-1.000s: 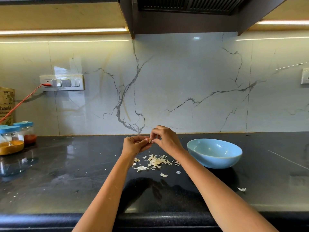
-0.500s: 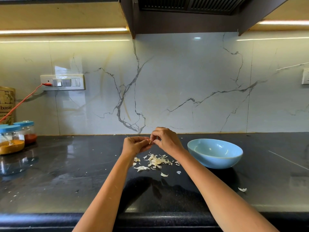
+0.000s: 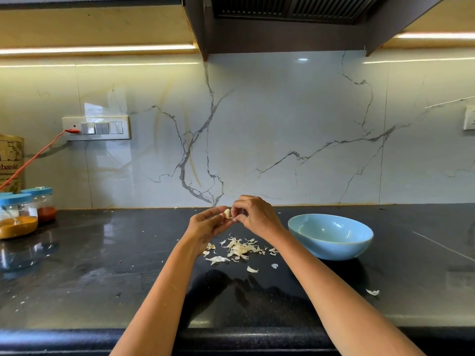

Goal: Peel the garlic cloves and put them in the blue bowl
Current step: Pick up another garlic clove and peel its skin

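garlic clove [image 3: 227,213], now exposed between left hand [image 3: 207,225] and right hand [image 3: 253,212] fingertip pinches, is nearly peeled, left of blue bowl [image 3: 330,244].

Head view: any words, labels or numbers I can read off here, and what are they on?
"baskt" or similar, cut off by the frame edge: on the brown paper bag at far left, behind the jars.
Smaller print beneath that word on the bag: too blurred to read.
Blue-lidded jars: no legible label.
Switch panel and blue bowl: no text visible.
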